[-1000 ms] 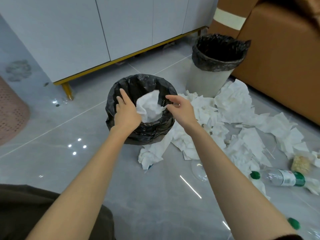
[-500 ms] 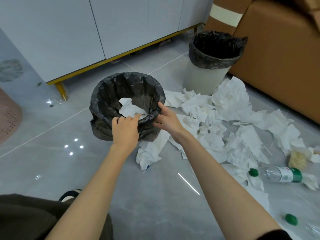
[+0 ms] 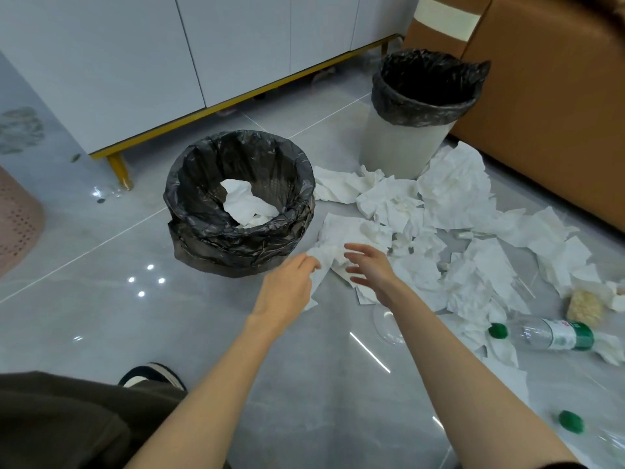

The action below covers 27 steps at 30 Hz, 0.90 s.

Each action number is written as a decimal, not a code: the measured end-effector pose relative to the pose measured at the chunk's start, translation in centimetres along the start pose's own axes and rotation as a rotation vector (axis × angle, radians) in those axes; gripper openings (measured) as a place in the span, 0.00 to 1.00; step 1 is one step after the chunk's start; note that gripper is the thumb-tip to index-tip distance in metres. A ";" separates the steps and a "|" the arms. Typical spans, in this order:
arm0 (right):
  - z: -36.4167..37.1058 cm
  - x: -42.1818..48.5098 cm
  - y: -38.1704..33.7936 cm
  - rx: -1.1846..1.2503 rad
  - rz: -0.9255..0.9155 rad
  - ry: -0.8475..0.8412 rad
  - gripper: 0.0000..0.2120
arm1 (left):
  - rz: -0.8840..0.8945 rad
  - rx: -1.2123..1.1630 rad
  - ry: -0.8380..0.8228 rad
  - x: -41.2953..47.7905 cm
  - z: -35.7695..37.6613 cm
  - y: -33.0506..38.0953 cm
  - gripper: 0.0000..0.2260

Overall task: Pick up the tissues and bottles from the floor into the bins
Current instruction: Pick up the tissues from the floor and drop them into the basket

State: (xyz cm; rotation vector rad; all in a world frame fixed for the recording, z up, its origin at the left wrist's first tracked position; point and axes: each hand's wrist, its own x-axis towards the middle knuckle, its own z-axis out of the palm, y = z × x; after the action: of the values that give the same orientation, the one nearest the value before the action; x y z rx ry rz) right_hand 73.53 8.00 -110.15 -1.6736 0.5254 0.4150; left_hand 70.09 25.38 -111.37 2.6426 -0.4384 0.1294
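A low bin (image 3: 189, 211) lined with a black bag stands on the floor and holds a crumpled tissue (image 3: 248, 203). Just right of it, a crumpled tissue (image 3: 341, 231) lies at the near edge of a wide pile of tissues (image 3: 456, 198). My left hand (image 3: 287, 286) pinches the near corner of that tissue. My right hand (image 3: 368, 269) hovers over the same tissue with its fingers spread and holds nothing. A clear bottle (image 3: 548, 335) with a green cap and label lies at the right. Another green bottle cap (image 3: 571, 422) shows at the lower right.
A taller white bin (image 3: 402, 147) with a black liner stands behind the pile, against a brown sofa (image 3: 558, 113). A white cabinet on gold legs (image 3: 118, 167) runs along the back. A pink basket (image 3: 17, 218) sits at the left. A yellowish packet (image 3: 585, 306) lies among tissues.
Both hands let the tissue drop into the low bin, then drew back from its rim and came down to the right onto the tissue on the floor.
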 end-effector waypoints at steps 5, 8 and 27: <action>-0.8 0.4 4.2 -0.038 0.169 -0.074 0.14 | -0.339 -0.039 -0.334 -2.3 3.8 -2.5 0.18; 0.4 0.5 4.8 -0.021 0.202 -0.164 0.14 | -0.425 -0.061 -0.434 -3.3 5.2 -3.9 0.21; 1.1 1.5 2.6 0.071 -0.172 0.577 0.06 | -0.436 -0.114 -0.253 -3.3 6.7 -4.0 0.17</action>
State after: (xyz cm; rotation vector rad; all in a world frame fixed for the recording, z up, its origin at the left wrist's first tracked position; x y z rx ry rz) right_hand 73.37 8.56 -113.30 -1.7467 0.7965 -0.2228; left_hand 68.40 26.64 -119.58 2.5808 0.0592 -0.3579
